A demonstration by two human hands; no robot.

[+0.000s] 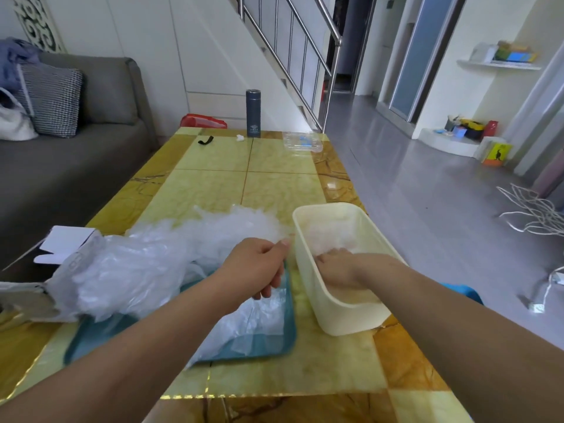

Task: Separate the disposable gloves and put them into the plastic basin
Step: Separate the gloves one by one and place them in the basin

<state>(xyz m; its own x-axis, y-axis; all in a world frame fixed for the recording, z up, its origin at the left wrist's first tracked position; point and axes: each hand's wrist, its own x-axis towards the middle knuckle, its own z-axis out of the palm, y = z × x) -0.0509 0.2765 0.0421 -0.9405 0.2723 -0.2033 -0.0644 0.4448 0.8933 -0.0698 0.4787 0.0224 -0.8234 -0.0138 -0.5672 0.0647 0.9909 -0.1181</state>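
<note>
A big heap of thin clear disposable gloves lies across a teal tray on the yellow table. A cream plastic basin stands right of the tray, with a few clear gloves inside at its far end. My left hand hovers over the tray's right edge and pinches a glove from the heap between thumb and fingers. My right hand reaches down inside the basin with fingers spread flat on the gloves there.
An open white carton lies at the table's left edge beside the heap. At the far end stand a dark flask, a clear plastic box and a black strap. A grey sofa runs along the left; open floor lies right.
</note>
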